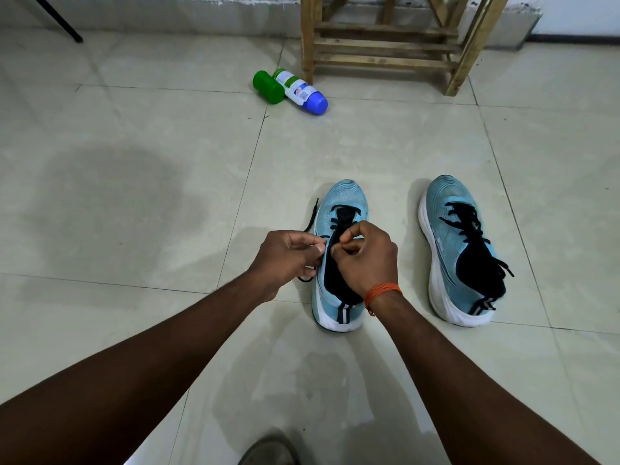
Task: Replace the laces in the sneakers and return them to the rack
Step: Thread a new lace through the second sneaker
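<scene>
Two light-blue sneakers with white soles stand on the tiled floor, toes pointing away from me. Over the left sneaker (345, 203) both hands work at its dark lace (311, 216), whose loose end trails on the floor to the shoe's left. My left hand (288, 256) pinches the lace beside the shoe's left edge. My right hand (365, 256), an orange thread band on its wrist, pinches the lace above the tongue. The right sneaker (453, 236) lies apart to the right, its dark lace threaded and loose. The wooden rack (385, 45) stands at the back.
A green-capped container (268, 86) and a white bottle with a blue cap (303, 92) lie on the floor by the rack's left leg. A black tripod leg (63, 23) slants in at the top left. My foot (268, 451) shows at the bottom edge.
</scene>
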